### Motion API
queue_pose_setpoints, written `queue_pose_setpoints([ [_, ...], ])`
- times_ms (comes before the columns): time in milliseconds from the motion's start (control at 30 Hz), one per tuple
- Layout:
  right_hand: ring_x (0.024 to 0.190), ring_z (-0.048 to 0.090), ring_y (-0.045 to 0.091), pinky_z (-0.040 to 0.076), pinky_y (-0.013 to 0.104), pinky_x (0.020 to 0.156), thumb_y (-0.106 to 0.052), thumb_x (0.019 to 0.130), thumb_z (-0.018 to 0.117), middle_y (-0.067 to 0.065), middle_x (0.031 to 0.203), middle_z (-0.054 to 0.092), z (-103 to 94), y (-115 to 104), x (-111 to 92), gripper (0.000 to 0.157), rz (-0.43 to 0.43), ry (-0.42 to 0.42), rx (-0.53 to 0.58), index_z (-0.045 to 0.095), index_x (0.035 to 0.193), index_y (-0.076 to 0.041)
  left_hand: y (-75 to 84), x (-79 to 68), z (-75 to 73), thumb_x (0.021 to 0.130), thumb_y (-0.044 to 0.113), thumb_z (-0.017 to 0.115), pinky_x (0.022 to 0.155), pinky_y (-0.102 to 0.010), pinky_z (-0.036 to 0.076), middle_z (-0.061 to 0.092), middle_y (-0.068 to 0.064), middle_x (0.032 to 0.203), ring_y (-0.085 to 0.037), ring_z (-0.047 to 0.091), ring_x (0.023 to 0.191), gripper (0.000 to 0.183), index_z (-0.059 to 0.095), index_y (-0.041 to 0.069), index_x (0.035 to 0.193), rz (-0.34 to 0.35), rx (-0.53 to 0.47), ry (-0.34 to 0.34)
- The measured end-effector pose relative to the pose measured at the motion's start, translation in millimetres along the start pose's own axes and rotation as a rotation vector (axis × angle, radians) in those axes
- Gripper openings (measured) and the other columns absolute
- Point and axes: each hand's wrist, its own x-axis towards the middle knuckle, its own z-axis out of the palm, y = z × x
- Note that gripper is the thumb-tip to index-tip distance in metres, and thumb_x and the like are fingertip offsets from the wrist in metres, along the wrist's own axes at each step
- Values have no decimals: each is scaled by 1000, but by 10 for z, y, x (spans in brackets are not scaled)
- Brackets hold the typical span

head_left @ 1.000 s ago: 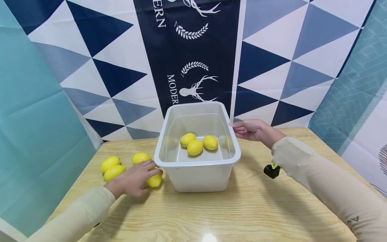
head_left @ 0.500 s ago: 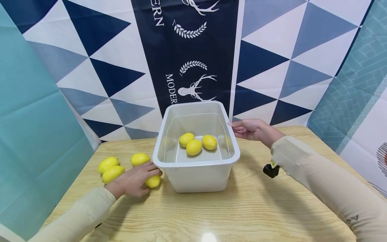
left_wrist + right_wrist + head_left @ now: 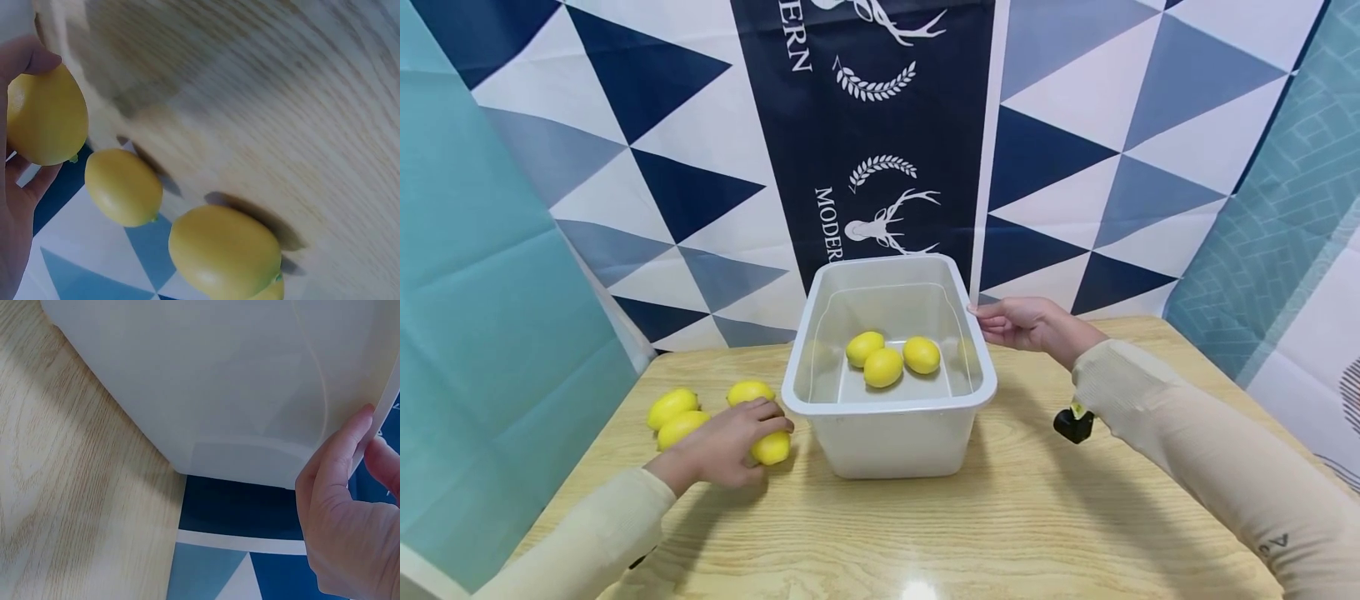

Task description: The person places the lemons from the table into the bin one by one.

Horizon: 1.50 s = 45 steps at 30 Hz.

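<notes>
My left hand (image 3: pixel 730 442) grips a yellow lemon (image 3: pixel 772 448) just left of the bin, thumb and fingers curled round it in the left wrist view (image 3: pixel 47 119). Behind that hand lies another lemon (image 3: pixel 750 392), partly covered by the fingers. Two more lemons (image 3: pixel 672 407) sit close together farther left on the table. A pale grey plastic bin (image 3: pixel 887 442) stands upright at the middle, with three lemons (image 3: pixel 883 367) on its floor. My right hand (image 3: pixel 1026 323) pinches the bin's right rim between thumb and fingers, as the right wrist view (image 3: pixel 350 506) shows too.
The light wood table (image 3: pixel 880 542) carries everything. A patterned cloth (image 3: pixel 880 125) hangs right behind the bin, and a teal sheet (image 3: pixel 497 292) borders the left side. A small black device (image 3: pixel 1073 425) shows under the right sleeve.
My left hand has shifted slightly left with the lemon, widening the gap to the bin. The right hand keeps its hold on the rim, and the bin stays in place.
</notes>
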Motion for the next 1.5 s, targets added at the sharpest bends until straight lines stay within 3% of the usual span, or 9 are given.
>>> queue_pose_setpoints([
  [467,72,71,7,59,19,75,-11,97,57,0,76,73,-31,64,6,22,5,1,9,68,78,-10,5,-76,-140,72,25,74,96,-43,53,64,0,117,-19,58,108,51,62,16,121,-36,14,46],
  [767,72,71,7,59,17,75,-10,97,57,0,75,73,-17,63,7,21,-1,13,0,68,78,-10,9,-106,-284,69,23,72,85,-37,54,64,3,113,-15,57,103,52,63,17,120,-64,18,87],
  [1100,72,71,8,59,18,74,-10,97,58,0,75,73,-1,38,-10,23,-4,1,-3,70,77,-10,-41,-82,-455,70,25,76,84,-35,54,64,4,107,-13,55,98,46,65,15,115,-58,35,108],
  [1500,71,72,8,59,19,73,-11,98,55,0,75,74,-10,11,-10,26,-10,-16,1,70,77,-10,-85,-9,-638,68,21,74,86,-41,55,65,-5,114,-21,57,101,51,64,10,117,-93,19,134],
])
